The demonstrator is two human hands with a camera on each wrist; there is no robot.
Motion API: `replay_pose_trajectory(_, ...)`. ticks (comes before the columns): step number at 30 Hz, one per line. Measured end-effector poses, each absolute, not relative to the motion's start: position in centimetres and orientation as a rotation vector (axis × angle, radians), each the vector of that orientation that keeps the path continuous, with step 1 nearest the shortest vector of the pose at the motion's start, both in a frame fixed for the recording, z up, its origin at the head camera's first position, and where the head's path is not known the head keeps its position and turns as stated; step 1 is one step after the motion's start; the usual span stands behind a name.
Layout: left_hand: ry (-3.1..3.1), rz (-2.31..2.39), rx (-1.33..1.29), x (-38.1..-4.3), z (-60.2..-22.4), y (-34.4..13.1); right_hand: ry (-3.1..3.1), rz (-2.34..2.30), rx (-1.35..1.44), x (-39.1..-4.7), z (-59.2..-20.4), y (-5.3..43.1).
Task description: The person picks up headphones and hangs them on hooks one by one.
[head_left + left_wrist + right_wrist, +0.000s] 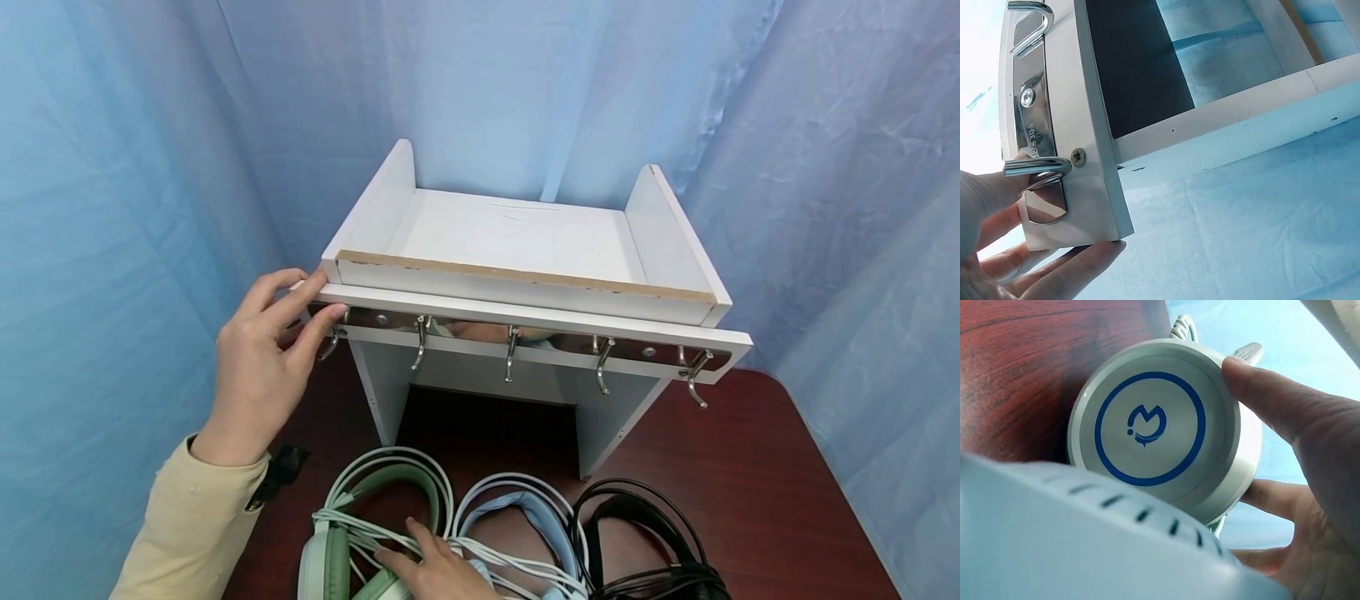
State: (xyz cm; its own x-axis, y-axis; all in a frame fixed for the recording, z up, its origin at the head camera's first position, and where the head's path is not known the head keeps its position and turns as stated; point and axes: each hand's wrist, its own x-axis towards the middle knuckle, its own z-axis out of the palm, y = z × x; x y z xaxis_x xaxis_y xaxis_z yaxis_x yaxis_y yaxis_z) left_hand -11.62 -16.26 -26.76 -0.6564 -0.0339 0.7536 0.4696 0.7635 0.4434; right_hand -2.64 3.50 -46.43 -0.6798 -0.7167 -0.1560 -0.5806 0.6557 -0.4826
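Note:
A white wooden rack (517, 237) has a metal strip of several hooks (512, 342) along its front rail. My left hand (258, 358) pinches the rail's left end, thumb by the outermost hook (1038, 165) and fingertips against the end. Low in the head view lie green headphones (397, 454), light blue headphones (551, 521) and black headphones (645, 500). Between the green and blue pairs, my right hand (442, 575) grips a white ear cup (1175, 434) marked with a blue ring, thumb and fingers on its rim. I cannot tell which pair this cup belongs to.
The rack stands on a dark red-brown table (765, 467) whose right edge shows. Blue curtains (495, 92) hang behind it and on both sides. Bundled white cables (517, 562) cross the green and blue headphones; black cables (660, 579) lie across the black pair.

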Motion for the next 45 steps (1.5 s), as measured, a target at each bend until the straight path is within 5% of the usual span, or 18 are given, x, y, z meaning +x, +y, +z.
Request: replay_pose_trajectory(45, -2.173, -0.809, -0.315, -11.61, -26.85, -16.23, 2.655, -0.551, -1.15, -2.97, -46.47, 2.67)
